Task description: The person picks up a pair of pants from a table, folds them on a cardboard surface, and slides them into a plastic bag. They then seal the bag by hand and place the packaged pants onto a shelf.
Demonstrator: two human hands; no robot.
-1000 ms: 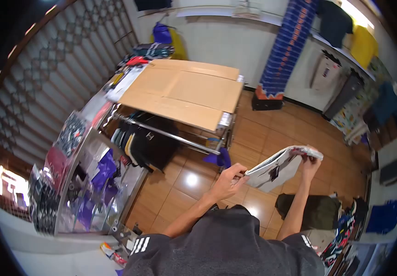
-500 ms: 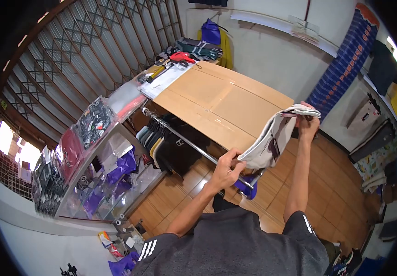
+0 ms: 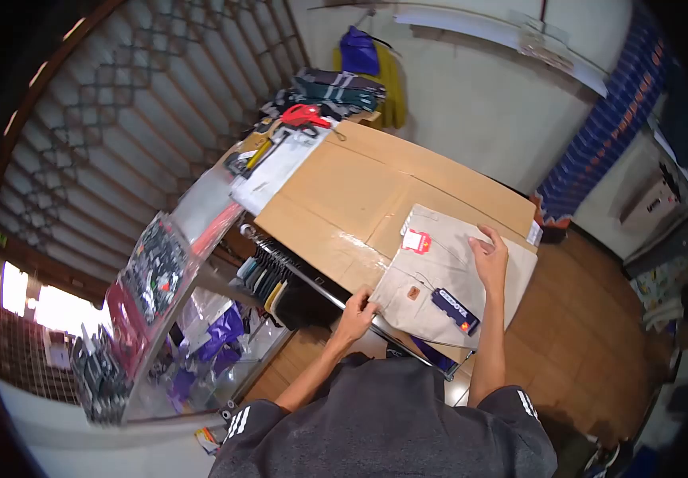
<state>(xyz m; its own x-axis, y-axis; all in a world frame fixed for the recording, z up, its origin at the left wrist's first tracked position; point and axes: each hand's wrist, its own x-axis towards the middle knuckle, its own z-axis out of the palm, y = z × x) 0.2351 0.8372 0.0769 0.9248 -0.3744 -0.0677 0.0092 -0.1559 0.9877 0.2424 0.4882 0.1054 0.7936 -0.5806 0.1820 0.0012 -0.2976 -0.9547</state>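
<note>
Folded beige trousers (image 3: 447,275) lie flat at the near right end of a cardboard sheet (image 3: 344,183) on the table. They carry a red-and-white tag (image 3: 416,240), a small brown patch (image 3: 413,293) and a dark blue hang tag (image 3: 455,311) with white lettering. At the near left corner of the trousers, my left hand (image 3: 353,317) is closed, its fingertips pinching the edge. Over their right half is my right hand (image 3: 490,259), open, with thumb and fingers apart and nothing between them.
A metal rail with hanging clothes (image 3: 280,279) runs beneath the table's near left side. Red-handled tool (image 3: 306,116), yellow-and-black cutter (image 3: 258,153) and stacked clothes (image 3: 340,89) are at the far end. A glass display case (image 3: 201,342) stands left; a blue patterned roll (image 3: 607,119) leans right.
The trousers, held up at the table's edge before, now lie flat on the cardboard. My right hand has come off them and moved inward; my left hand has shifted left and down.
</note>
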